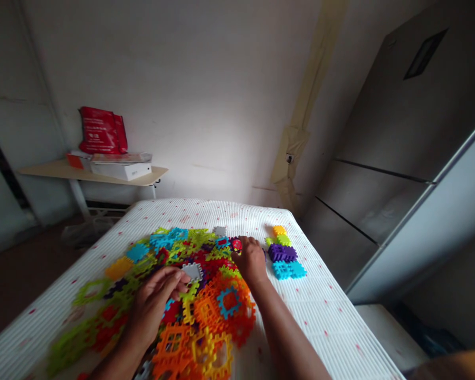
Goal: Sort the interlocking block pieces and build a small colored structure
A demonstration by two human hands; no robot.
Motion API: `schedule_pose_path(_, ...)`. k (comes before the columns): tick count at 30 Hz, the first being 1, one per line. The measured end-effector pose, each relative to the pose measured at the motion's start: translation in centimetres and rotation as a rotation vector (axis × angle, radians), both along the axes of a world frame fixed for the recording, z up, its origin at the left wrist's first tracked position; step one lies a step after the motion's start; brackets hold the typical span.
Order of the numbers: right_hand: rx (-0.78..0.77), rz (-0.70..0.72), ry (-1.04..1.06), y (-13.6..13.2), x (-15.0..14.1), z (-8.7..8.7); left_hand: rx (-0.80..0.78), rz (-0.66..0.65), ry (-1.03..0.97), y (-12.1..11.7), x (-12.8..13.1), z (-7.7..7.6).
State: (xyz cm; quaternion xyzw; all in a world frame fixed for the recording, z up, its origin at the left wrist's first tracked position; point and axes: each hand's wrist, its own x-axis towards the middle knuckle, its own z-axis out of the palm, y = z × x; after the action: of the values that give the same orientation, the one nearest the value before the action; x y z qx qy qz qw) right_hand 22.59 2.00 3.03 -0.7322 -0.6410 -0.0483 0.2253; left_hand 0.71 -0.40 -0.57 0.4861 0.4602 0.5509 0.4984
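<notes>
My left hand (158, 295) is over the pile with its thumb and fingers closed together. A pale grey interlocking tile (192, 272) with notched edges sits at those fingertips. My right hand (251, 259) is at the far right side of the pile, fingers bent downward. A red and purple piece (236, 244) shows beside its thumb; what lies under the fingers is hidden. Between and around both hands spread many notched plastic tiles, including an orange one (208, 309), a blue frame (228, 302) on top of orange ones, and a yellow frame (221, 356).
Right of the pile, a row holds yellow (279, 230), lime, purple (283, 252) and blue tiles (288, 269). They lie on a white ribbed cover (320, 316) with red spots. A side table (47, 169) bears a red bag (101, 131) and boxes. A refrigerator (380, 158) stands at right.
</notes>
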Motion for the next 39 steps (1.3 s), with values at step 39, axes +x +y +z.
schedule_pose_path(39, -0.258, -0.311, -0.098, 1.3, 4.6, -3.9, 0.015, 0.001, 0.033, -0.1, 0.1, 0.4)
